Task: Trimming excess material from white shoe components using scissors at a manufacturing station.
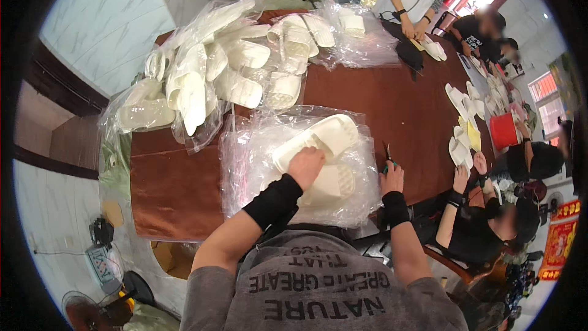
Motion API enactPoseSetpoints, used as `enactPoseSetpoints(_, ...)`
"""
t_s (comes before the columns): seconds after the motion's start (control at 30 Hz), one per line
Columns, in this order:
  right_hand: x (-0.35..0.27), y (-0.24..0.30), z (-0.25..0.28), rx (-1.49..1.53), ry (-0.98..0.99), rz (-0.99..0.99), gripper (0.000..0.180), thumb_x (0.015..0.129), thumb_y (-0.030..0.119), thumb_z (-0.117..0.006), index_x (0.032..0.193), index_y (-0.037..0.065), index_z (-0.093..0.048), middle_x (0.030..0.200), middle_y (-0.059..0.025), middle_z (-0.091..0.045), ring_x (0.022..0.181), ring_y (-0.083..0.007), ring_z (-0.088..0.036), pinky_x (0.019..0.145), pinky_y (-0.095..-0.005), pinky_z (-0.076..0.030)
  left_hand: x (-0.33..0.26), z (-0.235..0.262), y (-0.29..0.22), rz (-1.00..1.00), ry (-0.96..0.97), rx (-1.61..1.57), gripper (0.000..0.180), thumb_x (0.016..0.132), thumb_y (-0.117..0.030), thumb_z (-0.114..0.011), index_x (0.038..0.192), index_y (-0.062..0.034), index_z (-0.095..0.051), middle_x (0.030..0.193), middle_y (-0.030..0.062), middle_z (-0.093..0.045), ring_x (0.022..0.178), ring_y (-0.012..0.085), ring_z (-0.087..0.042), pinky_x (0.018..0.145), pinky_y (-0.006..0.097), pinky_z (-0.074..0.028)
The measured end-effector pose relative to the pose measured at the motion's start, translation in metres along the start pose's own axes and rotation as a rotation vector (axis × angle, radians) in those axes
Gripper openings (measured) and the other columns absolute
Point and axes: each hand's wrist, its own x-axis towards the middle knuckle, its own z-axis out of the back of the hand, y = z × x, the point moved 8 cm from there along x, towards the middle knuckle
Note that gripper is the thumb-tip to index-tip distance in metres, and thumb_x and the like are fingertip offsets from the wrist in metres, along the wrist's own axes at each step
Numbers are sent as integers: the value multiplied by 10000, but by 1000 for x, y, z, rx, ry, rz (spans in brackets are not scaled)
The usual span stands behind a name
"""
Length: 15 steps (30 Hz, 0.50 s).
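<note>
Two cream slide slippers lie before me on a stack of clear plastic bags (pixel 239 178). My left hand (pixel 306 167) is closed on the upper slipper (pixel 338 135), with its fingers at the footbed beside the strap. Nearer to me is the lower slipper (pixel 334 185), partly covered by my left hand and wrist. To the right of the bags, my right hand (pixel 392 180) is closed around a pair of small scissors (pixel 388 158) with dark blades and teal handles. The blades point away from me, apart from the slippers.
Bagged cream slippers (pixel 245 55) are heaped at the far left of the brown-covered table (pixel 177 190). Loose slippers (pixel 459 141) lie along the right side, near a red container (pixel 503 131). Several co-workers sit or stand around the right and far sides. A fan (pixel 138 288) stands lower left.
</note>
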Motion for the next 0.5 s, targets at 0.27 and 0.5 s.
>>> enactPoseSetpoints(0.27, -8, -33, -2, 23, -38, -134, 429, 805, 149, -668, 1209, 80, -537, 1139, -203, -490, 1048, -381, -479, 904, -456, -418, 16, -88, -35, 37, 443, 204, 279, 870, -212, -551, 1099, -57, -583, 870, 126, -655, 845, 328, -618, 734, 436, -482)
enactPoseSetpoints(0.5, -17, -12, 7, 19, 108, 50, 535, 780, 174, -679, 1283, 145, -499, 1114, -182, -497, 1063, -382, -487, 869, -465, -447, 9, -85, 11, 239, 345, -522, 279, 872, -177, -575, 1109, -36, -611, 878, 83, -684, 788, 200, -650, 743, 310, -497)
